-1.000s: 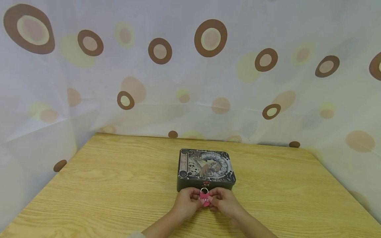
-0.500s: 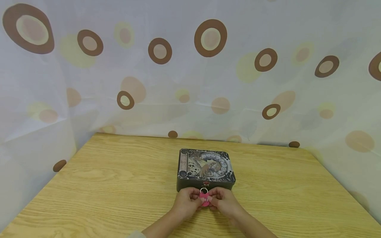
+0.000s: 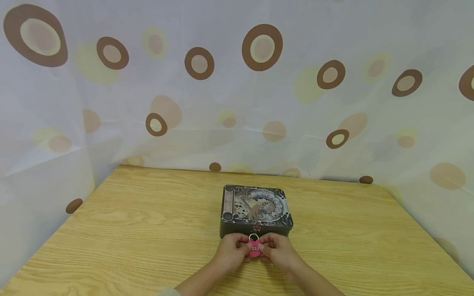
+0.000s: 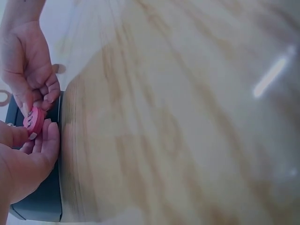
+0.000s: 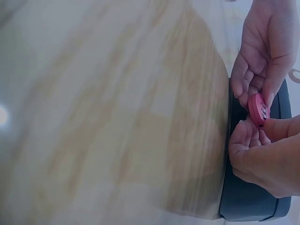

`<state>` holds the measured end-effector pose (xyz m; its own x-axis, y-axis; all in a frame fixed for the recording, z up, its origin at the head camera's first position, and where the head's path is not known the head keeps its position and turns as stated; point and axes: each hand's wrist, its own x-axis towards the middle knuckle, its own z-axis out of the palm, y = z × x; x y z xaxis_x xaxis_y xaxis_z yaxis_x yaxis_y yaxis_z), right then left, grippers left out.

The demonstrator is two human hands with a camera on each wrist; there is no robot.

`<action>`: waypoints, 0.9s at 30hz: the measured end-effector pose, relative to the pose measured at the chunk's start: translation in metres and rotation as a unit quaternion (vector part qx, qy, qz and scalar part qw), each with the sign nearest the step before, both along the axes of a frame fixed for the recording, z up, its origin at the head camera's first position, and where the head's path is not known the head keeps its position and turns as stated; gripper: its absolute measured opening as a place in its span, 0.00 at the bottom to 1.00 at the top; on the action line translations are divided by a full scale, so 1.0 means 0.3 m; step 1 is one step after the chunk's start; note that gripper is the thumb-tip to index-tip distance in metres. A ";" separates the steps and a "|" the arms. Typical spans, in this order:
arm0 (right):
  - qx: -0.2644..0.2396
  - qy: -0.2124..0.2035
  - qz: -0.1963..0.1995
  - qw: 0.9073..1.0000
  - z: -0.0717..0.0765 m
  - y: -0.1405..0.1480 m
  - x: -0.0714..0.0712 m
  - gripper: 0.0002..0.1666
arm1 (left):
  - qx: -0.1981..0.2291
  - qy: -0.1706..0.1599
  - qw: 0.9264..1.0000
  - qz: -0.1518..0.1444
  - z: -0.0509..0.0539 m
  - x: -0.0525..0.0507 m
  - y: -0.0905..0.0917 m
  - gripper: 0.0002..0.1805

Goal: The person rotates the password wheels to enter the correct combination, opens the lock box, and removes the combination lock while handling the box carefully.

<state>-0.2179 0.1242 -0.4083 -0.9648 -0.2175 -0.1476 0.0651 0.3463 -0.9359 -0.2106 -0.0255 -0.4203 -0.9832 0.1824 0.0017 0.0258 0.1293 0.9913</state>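
Observation:
A pink combination padlock [image 3: 254, 249] with several number dials hangs by its silver shackle at the red clasp [image 3: 256, 227] on the front of a dark patterned box [image 3: 258, 205]. My left hand [image 3: 230, 253] pinches the padlock's left side, thumb near the dials. From the right, my right hand [image 3: 282, 251] pinches its other side. In the left wrist view the padlock [image 4: 33, 121] lies between the fingertips of both hands, and the right wrist view shows the padlock [image 5: 258, 109] held the same way. The box lid is down.
The box stands on a wood-grain table [image 3: 148, 222]. Behind and beside the table hangs a white curtain [image 3: 222, 94] with brown, pink and yellow circles. A light reflection shows on the table surface in the left wrist view.
My left thumb has shifted slightly left and up on the padlock, so more of its dials show. The right hand and the box look unmoved.

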 end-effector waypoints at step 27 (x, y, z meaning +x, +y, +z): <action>-0.004 -0.004 -0.006 1.000 -0.003 -0.004 0.001 0.11 | -0.006 0.021 1.000 -0.014 -0.017 -0.009 -0.013 0.15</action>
<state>-0.2176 0.1230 -0.4091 -0.9661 -0.2074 -0.1535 0.0765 0.3376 -0.9382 -0.2134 -0.0295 -0.4255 -0.9769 0.2097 0.0408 0.0713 0.1404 0.9875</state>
